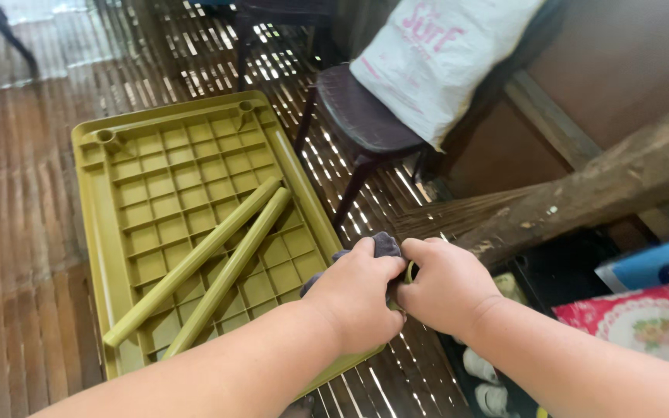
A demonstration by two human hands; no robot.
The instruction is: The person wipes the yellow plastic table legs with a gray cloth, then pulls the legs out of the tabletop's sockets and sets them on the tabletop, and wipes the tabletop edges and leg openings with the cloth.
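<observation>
The left hand (358,298) had its fingers curled tight on a dark cloth (381,246) at the near right corner of the upturned olive tabletop (172,162). The right hand (447,286) pinched an olive part there, pressed against the cloth.

white printed sack (435,58) on chair (358,116)

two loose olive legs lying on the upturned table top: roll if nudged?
Probably only a little. The two legs look round and smooth, so apt to roll, but the ribbed grid of the table top should catch them. They look like hollow plastic: likely stiff and light.
</observation>
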